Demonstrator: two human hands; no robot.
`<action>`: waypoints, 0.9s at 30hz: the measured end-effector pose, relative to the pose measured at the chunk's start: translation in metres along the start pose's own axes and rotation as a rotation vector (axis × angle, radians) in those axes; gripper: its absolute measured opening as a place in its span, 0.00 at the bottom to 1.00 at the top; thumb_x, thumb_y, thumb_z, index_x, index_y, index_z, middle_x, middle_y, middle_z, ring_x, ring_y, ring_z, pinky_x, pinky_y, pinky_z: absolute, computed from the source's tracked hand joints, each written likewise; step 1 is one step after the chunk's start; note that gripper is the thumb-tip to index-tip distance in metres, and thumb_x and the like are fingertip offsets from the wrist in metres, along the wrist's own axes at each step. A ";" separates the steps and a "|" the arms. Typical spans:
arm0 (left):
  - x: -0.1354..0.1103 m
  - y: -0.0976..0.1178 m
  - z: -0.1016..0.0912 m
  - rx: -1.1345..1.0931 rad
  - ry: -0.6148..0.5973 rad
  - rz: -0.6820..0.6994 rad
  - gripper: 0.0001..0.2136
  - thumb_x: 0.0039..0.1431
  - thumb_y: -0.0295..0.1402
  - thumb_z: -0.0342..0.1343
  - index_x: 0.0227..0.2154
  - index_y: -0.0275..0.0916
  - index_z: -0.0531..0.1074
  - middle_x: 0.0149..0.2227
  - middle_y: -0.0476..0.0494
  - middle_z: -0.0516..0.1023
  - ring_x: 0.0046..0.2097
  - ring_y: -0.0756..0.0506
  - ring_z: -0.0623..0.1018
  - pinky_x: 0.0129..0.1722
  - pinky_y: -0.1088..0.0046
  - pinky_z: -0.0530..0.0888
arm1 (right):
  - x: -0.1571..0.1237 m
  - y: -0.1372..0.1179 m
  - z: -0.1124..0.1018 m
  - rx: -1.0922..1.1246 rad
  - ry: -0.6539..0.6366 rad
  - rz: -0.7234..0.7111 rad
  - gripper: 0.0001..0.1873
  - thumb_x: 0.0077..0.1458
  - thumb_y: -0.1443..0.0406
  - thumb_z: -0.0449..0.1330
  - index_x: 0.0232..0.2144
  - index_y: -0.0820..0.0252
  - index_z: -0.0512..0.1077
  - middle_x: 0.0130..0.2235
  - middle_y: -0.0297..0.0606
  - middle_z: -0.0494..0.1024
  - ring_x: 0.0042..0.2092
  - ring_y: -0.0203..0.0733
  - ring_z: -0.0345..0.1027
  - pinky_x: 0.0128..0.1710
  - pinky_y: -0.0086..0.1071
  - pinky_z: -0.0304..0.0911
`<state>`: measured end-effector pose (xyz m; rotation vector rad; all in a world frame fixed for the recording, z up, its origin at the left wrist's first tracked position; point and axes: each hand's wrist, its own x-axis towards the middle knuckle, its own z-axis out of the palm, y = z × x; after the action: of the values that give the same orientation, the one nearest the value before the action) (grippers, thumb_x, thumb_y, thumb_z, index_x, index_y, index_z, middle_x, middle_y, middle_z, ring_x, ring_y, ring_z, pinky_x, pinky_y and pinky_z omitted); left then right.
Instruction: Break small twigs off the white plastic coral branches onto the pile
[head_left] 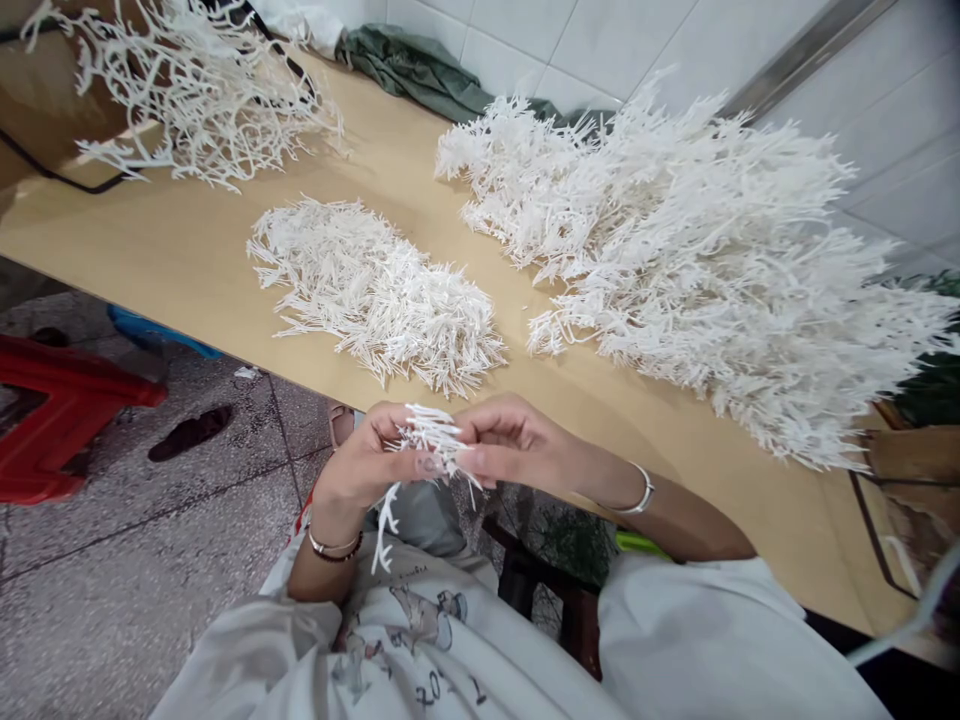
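Note:
A small bunch of white branching sprigs (431,432) is held between my two hands, just off the table's near edge. My left hand (367,460) is closed round the bunch from the left, thumb across its lower side. From the right, my right hand (517,440) pinches the bunch with thumb and fingertips. One longer white twig (385,530) hangs below my left hand. Just beyond the hands lies a low pile of short white sprigs (375,290) on the tan table (187,235).
A large heap of white branching pieces (697,250) covers the right part of the table. Looser, longer white branches (202,100) lie at the far left. A dark green cloth (416,70) lies against the tiled wall. On the floor at left stands a red stool (52,410).

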<state>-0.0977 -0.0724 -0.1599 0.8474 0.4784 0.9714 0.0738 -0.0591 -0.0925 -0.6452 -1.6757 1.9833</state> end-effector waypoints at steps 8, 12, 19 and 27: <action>0.002 -0.015 -0.010 -0.154 -0.339 -0.078 0.17 0.37 0.40 0.66 0.14 0.37 0.63 0.14 0.53 0.60 0.16 0.55 0.57 0.16 0.76 0.51 | -0.005 0.013 0.010 0.084 -0.150 -0.072 0.16 0.59 0.61 0.54 0.22 0.64 0.61 0.20 0.29 0.62 0.20 0.24 0.53 0.18 0.19 0.48; -0.001 -0.010 -0.004 -0.120 -0.310 -0.135 0.18 0.37 0.40 0.65 0.14 0.37 0.61 0.14 0.53 0.60 0.16 0.56 0.56 0.16 0.76 0.51 | -0.004 0.012 0.010 0.104 -0.134 -0.060 0.17 0.57 0.62 0.57 0.20 0.64 0.61 0.18 0.26 0.58 0.18 0.23 0.47 0.17 0.20 0.43; -0.003 -0.004 0.003 -0.136 -0.248 -0.153 0.17 0.36 0.39 0.66 0.15 0.35 0.62 0.13 0.54 0.58 0.16 0.57 0.54 0.16 0.78 0.53 | -0.005 0.021 0.011 0.226 -0.087 -0.108 0.15 0.55 0.65 0.58 0.20 0.65 0.63 0.18 0.27 0.61 0.19 0.24 0.49 0.18 0.20 0.47; -0.005 0.004 0.021 -0.196 -0.011 -0.067 0.14 0.36 0.38 0.68 0.17 0.35 0.69 0.14 0.54 0.61 0.16 0.57 0.57 0.18 0.79 0.59 | -0.001 0.019 0.009 0.172 -0.023 -0.199 0.17 0.57 0.64 0.57 0.19 0.64 0.62 0.18 0.27 0.61 0.19 0.25 0.51 0.18 0.22 0.48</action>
<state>-0.0875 -0.0838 -0.1436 0.6559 0.3920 0.9347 0.0680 -0.0697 -0.1103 -0.3799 -1.4985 1.9691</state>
